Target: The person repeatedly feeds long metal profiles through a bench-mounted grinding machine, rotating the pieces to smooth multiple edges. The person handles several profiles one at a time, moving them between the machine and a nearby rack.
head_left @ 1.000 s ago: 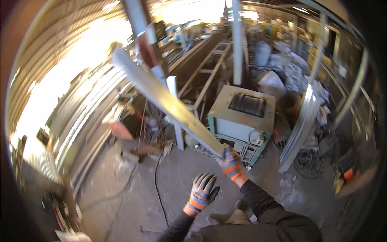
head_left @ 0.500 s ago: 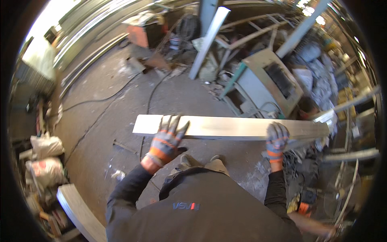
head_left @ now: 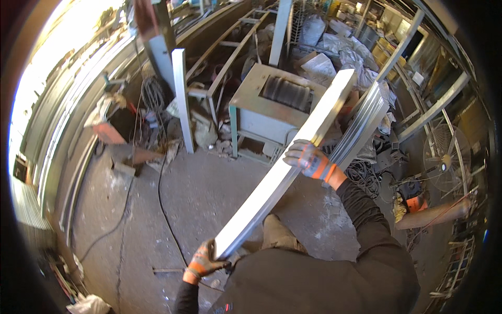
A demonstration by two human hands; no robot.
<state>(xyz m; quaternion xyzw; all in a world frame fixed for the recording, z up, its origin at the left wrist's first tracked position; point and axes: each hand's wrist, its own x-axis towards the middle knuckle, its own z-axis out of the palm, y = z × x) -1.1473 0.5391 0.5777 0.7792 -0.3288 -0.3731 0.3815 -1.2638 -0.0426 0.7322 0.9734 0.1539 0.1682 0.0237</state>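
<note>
Silvery-white metal bar (head_left: 265, 191), orange-banded grey gloves (head_left: 312, 162)

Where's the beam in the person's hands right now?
In the head view, the beam slants up rightward through the middle, left hand at its lower end, right hand farther along; its upper part passes just left of the stacked bars.

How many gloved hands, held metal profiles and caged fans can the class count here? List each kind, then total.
Gloved hands (left hand, right hand): 2
Metal profile held by both: 1
Caged fan: 1
Total: 4
</note>
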